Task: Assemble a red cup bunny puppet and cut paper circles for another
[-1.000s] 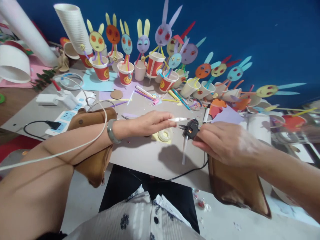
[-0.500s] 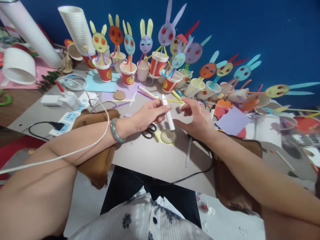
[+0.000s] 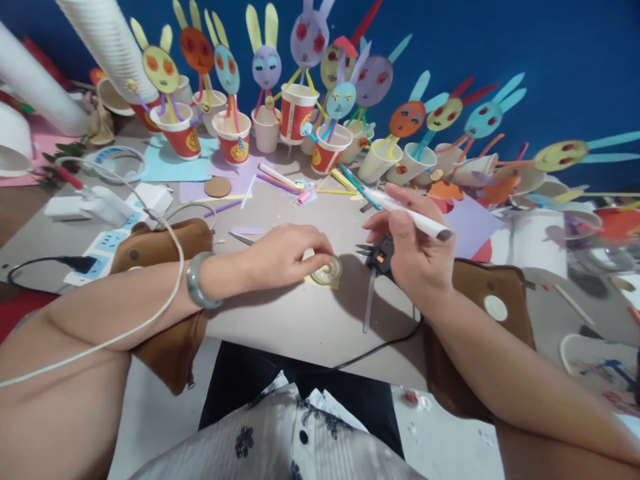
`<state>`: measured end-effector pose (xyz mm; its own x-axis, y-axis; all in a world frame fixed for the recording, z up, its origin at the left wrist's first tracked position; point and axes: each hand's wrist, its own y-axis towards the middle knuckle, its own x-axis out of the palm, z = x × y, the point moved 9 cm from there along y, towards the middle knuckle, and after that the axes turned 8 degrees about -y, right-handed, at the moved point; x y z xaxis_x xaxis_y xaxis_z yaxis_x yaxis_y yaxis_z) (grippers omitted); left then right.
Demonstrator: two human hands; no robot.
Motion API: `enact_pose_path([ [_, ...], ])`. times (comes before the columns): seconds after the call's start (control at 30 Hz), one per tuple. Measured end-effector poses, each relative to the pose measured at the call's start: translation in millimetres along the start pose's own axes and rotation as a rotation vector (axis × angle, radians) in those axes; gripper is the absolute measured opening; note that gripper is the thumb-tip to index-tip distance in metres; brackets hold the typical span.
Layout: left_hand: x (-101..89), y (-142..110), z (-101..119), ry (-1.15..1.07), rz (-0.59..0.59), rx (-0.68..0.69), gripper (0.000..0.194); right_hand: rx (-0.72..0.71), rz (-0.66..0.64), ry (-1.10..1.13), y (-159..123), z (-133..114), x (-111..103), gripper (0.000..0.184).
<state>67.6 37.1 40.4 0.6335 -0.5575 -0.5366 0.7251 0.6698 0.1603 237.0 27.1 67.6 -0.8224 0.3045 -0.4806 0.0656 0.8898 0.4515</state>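
A white tube (image 3: 413, 215), apparently rolled paper, lies in my right hand (image 3: 423, 250) between the thumb and bent fingers, its dark end tilted toward me. Flat on the table, my left hand (image 3: 273, 257) has its thumb and fingertips curled onto the edge of a roll of clear tape (image 3: 330, 272). Yellow paper (image 3: 311, 279) shows beneath the roll. A scissor blade (image 3: 241, 238) sticks out behind my left hand; its handles are hidden. Partly behind my right hand lies a black tool (image 3: 381, 255) with pointed jaws and a pale bar.
Paper rabbits stand in cups (image 3: 233, 137) along the blue wall. Coloured straws and pens (image 3: 277, 177) lie in front. At left are a power strip (image 3: 107, 243) and a white cable (image 3: 175, 247) across my arm. Brown pouches (image 3: 480, 333) flank the workspace; a black cord (image 3: 370, 352) crosses the front.
The white tube has passed from my left hand to my right, which has lifted and turned with it. My left hand has dropped to the tape roll. The view has shifted slightly.
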Motion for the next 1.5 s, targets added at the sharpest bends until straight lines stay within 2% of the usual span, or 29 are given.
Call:
enact_pose_path([
  [0.07, 12.4, -9, 13, 0.349, -0.074, 0.108, 0.022, 0.067, -0.008, 0.075, 2, 10, 0, 0.047],
  [0.17, 34.0, -22, 17, 0.719, -0.21, 0.139, 0.019, 0.135, -0.047, 0.147, 6, 28, 5, 0.047],
  [0.23, 42.4, -28, 19, 0.854, -0.247, 0.156, 0.018, 0.187, -0.12, 0.157, 7, 39, 11, 0.044],
  [0.37, 55.7, -36, 27, 0.989, -0.284, 0.235, 0.033, 0.217, -0.217, 0.158, 5, 48, 16, 0.041],
  [0.6, 64.8, -39, 33, 1.005, -0.263, 0.257, 0.045, 0.099, -0.242, 0.123, 4, 39, 21, 0.045],
  [0.97, 78.8, -51, 17, 1.007, -0.317, 0.161, 0.06, 0.077, -0.359, 0.113, 0, 40, 46, 0.034],
  [1.13, 82.3, -52, 13, 1.033, -0.337, 0.187, 0.059, 0.077, -0.333, 0.093, 0, 39, 38, 0.031],
  [1.3, 86.8, -51, 8, 0.976, -0.444, 0.204, 0.061, 0.002, -0.369, -0.049, 10, 17, 34, 0.03],
  [1.43, 89.2, -49, 7, 0.894, -0.542, 0.186, 0.061, -0.169, -0.466, -0.208, 22, -6, 51, 0.032],
  [1.5, 87.7, -48, 7, 0.867, -0.544, 0.178, 0.06, -0.233, -0.524, -0.242, 27, -12, 62, 0.034],
])
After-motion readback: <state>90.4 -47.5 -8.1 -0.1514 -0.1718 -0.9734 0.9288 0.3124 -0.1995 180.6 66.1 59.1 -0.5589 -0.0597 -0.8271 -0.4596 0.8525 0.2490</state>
